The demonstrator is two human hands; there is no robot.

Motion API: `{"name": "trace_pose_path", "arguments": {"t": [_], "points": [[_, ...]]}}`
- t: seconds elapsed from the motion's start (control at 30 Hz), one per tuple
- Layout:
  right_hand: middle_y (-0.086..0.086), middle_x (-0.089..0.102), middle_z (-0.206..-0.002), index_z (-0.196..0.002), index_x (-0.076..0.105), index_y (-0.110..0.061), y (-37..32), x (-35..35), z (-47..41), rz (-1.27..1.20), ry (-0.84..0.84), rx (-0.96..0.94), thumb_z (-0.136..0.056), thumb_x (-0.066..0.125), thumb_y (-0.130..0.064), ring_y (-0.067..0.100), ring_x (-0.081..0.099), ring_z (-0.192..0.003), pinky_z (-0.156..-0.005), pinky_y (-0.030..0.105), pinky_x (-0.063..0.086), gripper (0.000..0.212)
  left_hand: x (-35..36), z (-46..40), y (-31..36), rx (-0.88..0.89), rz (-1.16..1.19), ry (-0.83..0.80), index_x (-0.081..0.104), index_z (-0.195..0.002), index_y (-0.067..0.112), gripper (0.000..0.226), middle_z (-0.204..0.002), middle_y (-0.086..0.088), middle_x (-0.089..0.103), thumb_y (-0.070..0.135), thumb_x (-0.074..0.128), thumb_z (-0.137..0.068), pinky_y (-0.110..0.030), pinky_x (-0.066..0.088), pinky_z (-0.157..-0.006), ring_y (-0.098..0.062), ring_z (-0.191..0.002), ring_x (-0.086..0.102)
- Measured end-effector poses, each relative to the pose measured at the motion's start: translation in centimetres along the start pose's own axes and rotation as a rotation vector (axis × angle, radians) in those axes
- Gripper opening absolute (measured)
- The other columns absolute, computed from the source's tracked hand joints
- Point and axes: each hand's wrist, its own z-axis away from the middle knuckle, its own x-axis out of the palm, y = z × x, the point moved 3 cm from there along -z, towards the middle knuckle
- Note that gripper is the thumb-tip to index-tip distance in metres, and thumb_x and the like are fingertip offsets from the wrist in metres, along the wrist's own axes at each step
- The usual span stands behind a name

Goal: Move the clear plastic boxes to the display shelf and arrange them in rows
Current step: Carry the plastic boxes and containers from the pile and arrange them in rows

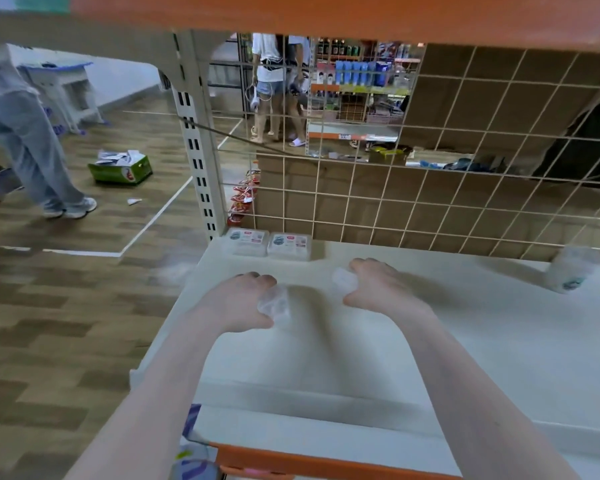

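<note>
Where your arms reach over the display shelf (447,341), both hands are occupied. Left hand (238,301): fingers curled round a clear plastic box (274,304), blurred, held over the shelf's middle, toward its left edge. Right hand (378,287): grip likewise clenched on a second clear box (343,279), of which only a corner shows past the fingers; whether either box touches the shelf you cannot tell from this view.

Already shelved: two labelled clear boxes (267,242), side by side and touching, in the rear left corner against the wire grid back (430,188). Near the rear right edge: a clear cup-like container (568,270), too blurred to identify further.

Fixtures: slotted upright post (196,147) at the rear left corner; orange trim (309,464) along the front edge.

Beyond the shelf: wood-pattern floor (49,323), an open green carton (120,169), a person in grey trousers (28,140), two persons (278,84) seen through the grid.
</note>
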Motion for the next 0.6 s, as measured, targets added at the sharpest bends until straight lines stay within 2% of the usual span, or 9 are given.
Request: {"name": "trace_pose_path", "arguments": {"t": [0.23, 0.4, 0.47, 0.6], "points": [[0.004, 0.049, -0.120, -0.123, 0.046, -0.015, -0.2, 0.2, -0.4, 0.016, -0.028, -0.004, -0.077, 0.064, -0.030, 0.023, 0.049, -0.110, -0.079, 0.030, 0.042, 0.052, 0.3, -0.6, -0.6, 0.030, -0.013, -0.003, 0.050, -0.121, 0.013, 0.048, -0.113, -0.006, 0.056, 0.028, 0.064, -0.078, -0.029, 0.045, -0.080, -0.023, -0.107, 0.052], [0.003, 0.048, -0.118, -0.126, 0.044, -0.016, -0.7, 0.4, -0.8, -0.013, -0.044, -0.028, -0.078, 0.062, -0.037, 0.023, 0.047, -0.111, -0.075, 0.028, 0.038, 0.055, 0.5, -1.0, -0.9, 0.047, -0.009, 0.005, 0.051, -0.104, 0.015, 0.035, -0.102, -0.002, 0.057, 0.030, 0.064, -0.075, -0.027, 0.034, -0.066, -0.022, -0.102, 0.053], [0.004, 0.047, -0.119, -0.128, 0.043, -0.018, -0.8, 0.5, -1.0, -0.006, -0.042, -0.047, -0.079, 0.060, -0.036, 0.023, 0.045, -0.113, -0.078, 0.028, 0.036, 0.056, 0.5, -1.0, -0.9, 0.046, 0.000, 0.011, 0.051, -0.106, 0.016, 0.037, -0.102, -0.002, 0.057, 0.031, 0.064, -0.075, -0.027, 0.035, -0.066, -0.023, -0.102, 0.053], [0.005, 0.041, -0.131, -0.138, 0.034, -0.026, -0.8, 0.3, -1.8, -0.051, -0.037, -0.062, -0.078, 0.061, -0.032, 0.024, 0.036, -0.123, -0.090, 0.031, 0.037, 0.066, 0.3, -0.8, -0.6, 0.030, 0.003, 0.012, 0.050, -0.119, 0.015, 0.046, -0.109, -0.004, 0.057, 0.030, 0.064, -0.078, -0.030, 0.044, -0.078, -0.023, -0.105, 0.053]]}}
